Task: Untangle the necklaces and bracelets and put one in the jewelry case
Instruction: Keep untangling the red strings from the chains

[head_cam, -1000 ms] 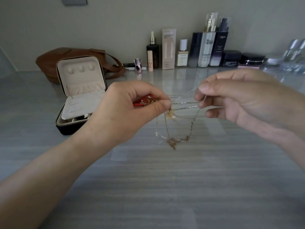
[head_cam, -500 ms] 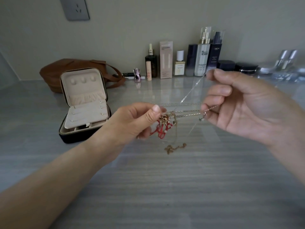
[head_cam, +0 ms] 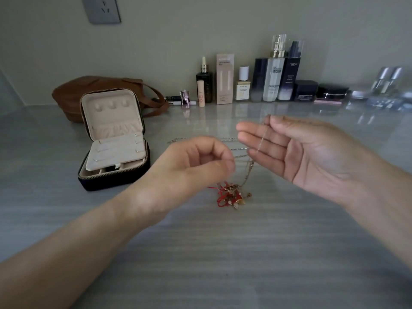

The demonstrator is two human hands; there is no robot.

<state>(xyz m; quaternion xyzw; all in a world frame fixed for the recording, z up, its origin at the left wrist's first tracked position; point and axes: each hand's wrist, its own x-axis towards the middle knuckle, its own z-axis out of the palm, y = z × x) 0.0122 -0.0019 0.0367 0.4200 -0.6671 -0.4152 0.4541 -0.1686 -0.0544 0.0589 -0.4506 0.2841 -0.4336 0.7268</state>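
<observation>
A tangle of red cord and gold pieces (head_cam: 231, 195) lies on the grey table between my hands. Thin silver chains (head_cam: 239, 149) run up from it and stretch across the gap between both hands. My left hand (head_cam: 196, 166) is curled, thumb and forefinger pinching a chain at its tip. My right hand (head_cam: 301, 150) has its fingers nearly straight, and a silver chain hangs from between its thumb and forefinger. One chain end (head_cam: 178, 139) trails on the table behind my left hand. The jewelry case (head_cam: 111, 180), black outside and beige inside, stands open at the left.
A brown leather bag (head_cam: 93, 90) lies behind the case. Cosmetic bottles and jars (head_cam: 272, 74) line the wall at the back, with glass items (head_cam: 383, 85) at the far right. A wall socket (head_cam: 101, 8) is above the bag.
The red and gold tangle has left my left hand and dropped to the table. My right hand's fingers have straightened and it has moved slightly lower, still with a chain.
</observation>
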